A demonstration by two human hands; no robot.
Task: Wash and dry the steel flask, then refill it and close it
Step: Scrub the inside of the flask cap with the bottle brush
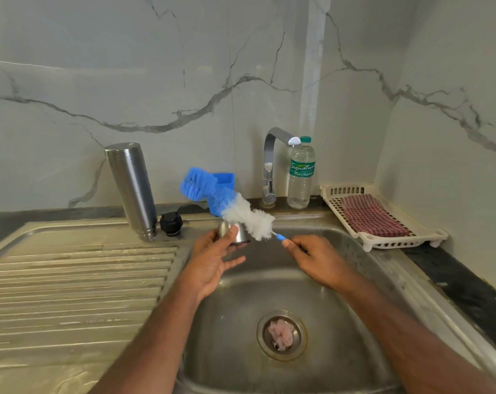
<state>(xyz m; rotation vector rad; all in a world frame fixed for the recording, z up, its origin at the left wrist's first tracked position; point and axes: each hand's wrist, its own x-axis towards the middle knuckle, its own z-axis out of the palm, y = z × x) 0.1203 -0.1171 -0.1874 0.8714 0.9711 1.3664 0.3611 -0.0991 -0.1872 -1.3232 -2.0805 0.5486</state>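
I count one steel flask (131,191) inverted at the sink's back edge; left hand (212,261) fingers grasp one steel cup (235,234), right hand (316,258) fingers pinch one fluffy blue-white bottle brush (227,200).

There were one steel flask (131,190), one black stopper (171,223), one steel cap (233,233), one bottle brush (227,204), one water bottle (301,173), one checked cloth (372,216) and two hands (212,264) (316,258).

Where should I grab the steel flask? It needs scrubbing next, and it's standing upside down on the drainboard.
Wrap the steel flask around mid-body, coming from its right, sink-facing side. It stands mouth down and leans slightly, so a grip on the smooth cylinder above the threaded neck looks steadiest. Mind the black stopper right beside its base.
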